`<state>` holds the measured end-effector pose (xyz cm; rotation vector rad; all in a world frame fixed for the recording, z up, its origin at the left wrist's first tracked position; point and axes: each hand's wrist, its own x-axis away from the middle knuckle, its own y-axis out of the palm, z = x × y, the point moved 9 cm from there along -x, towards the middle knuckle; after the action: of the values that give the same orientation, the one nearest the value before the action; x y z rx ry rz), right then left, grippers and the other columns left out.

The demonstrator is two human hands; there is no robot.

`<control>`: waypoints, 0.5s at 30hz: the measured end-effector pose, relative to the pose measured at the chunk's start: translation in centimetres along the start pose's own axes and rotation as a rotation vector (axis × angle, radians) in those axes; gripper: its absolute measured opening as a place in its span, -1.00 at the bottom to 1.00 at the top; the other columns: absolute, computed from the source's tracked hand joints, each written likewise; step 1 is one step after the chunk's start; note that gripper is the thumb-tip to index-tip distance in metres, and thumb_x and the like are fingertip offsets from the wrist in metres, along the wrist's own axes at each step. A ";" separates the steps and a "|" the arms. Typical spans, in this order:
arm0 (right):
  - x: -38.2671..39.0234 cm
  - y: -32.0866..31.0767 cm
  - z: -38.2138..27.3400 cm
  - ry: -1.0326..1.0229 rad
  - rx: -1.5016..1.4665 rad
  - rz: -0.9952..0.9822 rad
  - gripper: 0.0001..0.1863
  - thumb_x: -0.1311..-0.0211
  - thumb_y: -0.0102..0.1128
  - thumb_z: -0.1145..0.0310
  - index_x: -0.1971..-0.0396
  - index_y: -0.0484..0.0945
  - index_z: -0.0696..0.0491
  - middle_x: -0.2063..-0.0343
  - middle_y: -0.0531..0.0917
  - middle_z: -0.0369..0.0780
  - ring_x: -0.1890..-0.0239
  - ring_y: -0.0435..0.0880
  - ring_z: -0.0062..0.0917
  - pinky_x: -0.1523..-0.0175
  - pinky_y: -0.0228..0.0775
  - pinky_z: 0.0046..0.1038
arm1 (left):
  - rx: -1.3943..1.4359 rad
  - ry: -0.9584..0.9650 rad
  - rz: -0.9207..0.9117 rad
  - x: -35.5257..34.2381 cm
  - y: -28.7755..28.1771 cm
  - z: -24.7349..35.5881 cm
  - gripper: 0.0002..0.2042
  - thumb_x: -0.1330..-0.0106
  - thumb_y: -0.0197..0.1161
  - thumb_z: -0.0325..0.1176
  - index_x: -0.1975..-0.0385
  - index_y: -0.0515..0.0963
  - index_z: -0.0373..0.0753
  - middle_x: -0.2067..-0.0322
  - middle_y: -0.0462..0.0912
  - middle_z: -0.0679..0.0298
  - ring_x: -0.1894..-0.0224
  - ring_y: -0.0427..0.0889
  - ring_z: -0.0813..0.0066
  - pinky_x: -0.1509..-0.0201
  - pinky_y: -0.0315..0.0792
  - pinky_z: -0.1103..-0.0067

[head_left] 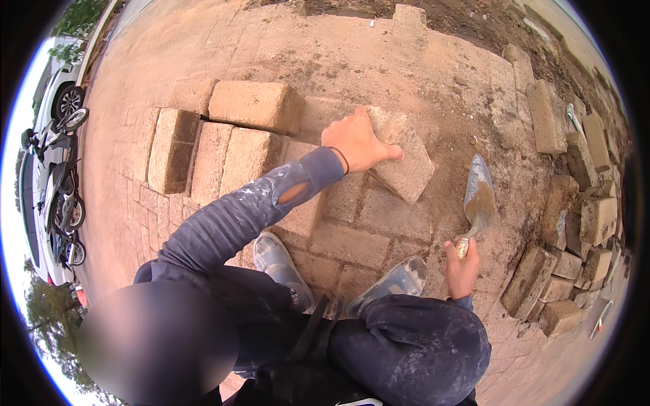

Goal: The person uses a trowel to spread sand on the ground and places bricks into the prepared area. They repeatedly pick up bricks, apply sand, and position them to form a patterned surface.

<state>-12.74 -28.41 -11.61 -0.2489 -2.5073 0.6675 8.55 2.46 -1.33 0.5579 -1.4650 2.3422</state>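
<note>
My left hand (353, 141) grips a sandy-coloured paving block (401, 159), thumb over its top face and the other fingers wrapped past its far left side, partly hidden. The block lies tilted at an angle to the paving joints, above the ground ahead of my feet; whether it rests on the ground I cannot tell. My right hand (462, 268) is closed round the handle of a pointing trowel (479, 193). The trowel's blade, smeared with dirt, points away from me over the sandy soil, to the right of the block and apart from it.
Several loose blocks (254, 107) stand on the laid paving (349, 243) at left. At right lies a rough pile of blocks (531, 281), with a row reaching farther away. My shoes (396, 284) are on the paving. Motorbikes (68, 183) and a white car (37, 223) stand far left.
</note>
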 end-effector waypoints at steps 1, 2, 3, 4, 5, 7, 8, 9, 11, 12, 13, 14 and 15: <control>-1.0 -0.2 -1.5 -0.130 0.076 0.078 -0.70 -0.28 0.34 0.36 0.11 0.47 0.16 0.50 0.59 -0.23 0.47 0.58 -0.48 0.30 0.46 -0.39 | 0.016 -0.048 0.016 0.4 0.4 -0.6 -0.06 0.12 0.48 0.23 -0.04 0.40 -0.56 0.17 0.69 -0.19 0.08 0.71 -0.10 -0.04 0.58 0.27; -2.2 -0.1 -2.7 -0.192 0.157 0.149 -0.65 -0.28 0.35 0.33 0.05 0.48 0.17 0.46 0.62 -0.19 0.44 0.62 -0.42 0.25 0.49 -0.37 | 0.036 -0.101 0.017 1.0 1.0 -1.1 -0.03 0.13 0.46 0.27 -0.04 0.40 -0.57 0.17 0.69 -0.21 0.07 0.71 -0.12 -0.05 0.58 0.26; -3.4 0.0 -3.5 -0.190 0.238 0.201 -0.60 -0.27 0.36 0.30 0.00 0.49 0.18 0.43 0.66 -0.16 0.41 0.65 -0.36 0.21 0.51 -0.34 | 0.043 -0.093 0.048 1.5 1.5 -1.0 -0.04 0.10 0.44 0.26 -0.03 0.36 -0.59 0.12 0.66 -0.25 0.07 0.70 -0.15 -0.04 0.57 0.23; -4.6 0.0 -4.8 -0.236 0.249 0.230 -0.51 -0.26 0.38 0.26 -0.08 0.45 0.18 0.30 0.65 -0.11 0.30 0.65 -0.31 0.13 0.50 -0.31 | 0.042 -0.071 0.075 2.1 1.9 -0.8 -0.04 0.10 0.44 0.25 -0.03 0.35 -0.59 0.11 0.64 -0.26 0.07 0.69 -0.16 -0.04 0.57 0.22; -5.6 -0.1 -5.6 -0.220 0.258 0.245 -0.43 -0.25 0.40 0.23 -0.16 0.42 0.18 0.18 0.65 -0.06 0.18 0.66 -0.25 0.06 0.49 -0.28 | 0.044 -0.049 0.091 2.7 2.3 -0.5 -0.05 0.09 0.44 0.23 -0.03 0.34 -0.59 0.09 0.63 -0.26 0.07 0.69 -0.18 -0.03 0.57 0.21; -6.2 0.4 -9.0 -0.373 0.389 0.266 -0.16 -0.15 0.48 0.13 -0.33 0.28 0.17 -0.12 0.51 0.02 -0.11 0.54 -0.13 -0.18 0.35 -0.16 | 0.074 -0.027 0.094 3.5 2.9 -0.1 -0.01 0.08 0.43 0.18 -0.15 0.24 -0.59 0.03 0.58 -0.29 0.09 0.67 -0.22 0.01 0.57 0.17; -5.3 1.0 -11.7 -0.592 0.498 0.305 0.02 -0.07 0.54 0.07 -0.42 0.16 0.16 -0.29 0.38 0.05 -0.28 0.42 -0.07 -0.34 0.22 -0.07 | 0.094 -0.042 0.118 3.9 2.9 0.0 0.00 0.08 0.43 0.16 -0.19 0.22 -0.57 0.02 0.57 -0.29 0.08 0.67 -0.22 0.01 0.57 0.16; -5.2 3.4 -12.9 -0.682 0.422 0.068 0.18 0.08 0.61 0.04 -0.46 0.06 0.15 -0.35 0.27 0.05 -0.37 0.28 -0.04 -0.42 0.05 -0.02 | 0.118 -0.046 0.155 4.3 2.8 0.2 0.02 0.07 0.43 0.15 -0.23 0.19 -0.56 0.00 0.56 -0.30 0.08 0.67 -0.22 0.01 0.57 0.16; -4.1 6.6 -15.5 -0.887 0.386 -0.158 0.37 0.28 0.69 0.03 -0.50 -0.05 0.12 -0.41 0.17 0.05 -0.44 0.17 0.00 -0.51 -0.11 0.04 | 0.172 -0.049 0.216 5.1 2.7 0.6 0.05 0.06 0.43 0.12 -0.30 0.13 -0.53 -0.02 0.54 -0.30 0.08 0.67 -0.22 0.01 0.56 0.14; -3.9 7.9 -16.5 -0.956 0.436 -0.181 0.41 0.34 0.71 0.05 -0.51 -0.06 0.12 -0.41 0.17 0.05 -0.44 0.18 0.01 -0.51 -0.11 0.04 | 0.200 -0.055 0.238 5.7 2.9 0.7 0.06 0.05 0.43 0.11 -0.33 0.10 -0.52 -0.03 0.54 -0.30 0.07 0.67 -0.23 0.01 0.56 0.14; -3.9 9.5 -17.2 -1.019 0.507 -0.243 0.44 0.40 0.73 0.07 -0.51 -0.07 0.11 -0.41 0.18 0.05 -0.43 0.20 0.01 -0.52 -0.10 0.04 | 0.230 -0.074 0.233 6.3 3.5 0.6 0.08 0.05 0.43 0.10 -0.36 0.06 -0.51 -0.04 0.53 -0.29 0.07 0.67 -0.23 0.01 0.56 0.13; -4.3 10.2 -18.1 -1.050 0.439 -0.287 0.44 0.42 0.73 0.11 -0.51 -0.07 0.09 -0.39 0.19 0.05 -0.42 0.22 0.02 -0.51 -0.06 0.03 | 0.255 -0.105 0.269 7.0 3.8 0.2 0.09 0.04 0.44 0.11 -0.36 0.05 -0.51 -0.05 0.53 -0.30 0.07 0.67 -0.23 0.00 0.56 0.14; -4.6 11.1 -18.6 -1.077 0.394 -0.366 0.44 0.43 0.73 0.15 -0.51 -0.06 0.08 -0.38 0.20 0.05 -0.41 0.23 0.03 -0.49 -0.01 0.01 | 0.282 -0.146 0.280 7.7 4.3 -0.6 0.10 0.04 0.44 0.11 -0.37 0.04 -0.52 -0.06 0.52 -0.30 0.06 0.67 -0.23 -0.01 0.56 0.15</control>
<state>1.55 -12.63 -5.50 0.9267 -3.1242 1.3543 -0.25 1.67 -1.19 0.6424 -1.3553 2.8093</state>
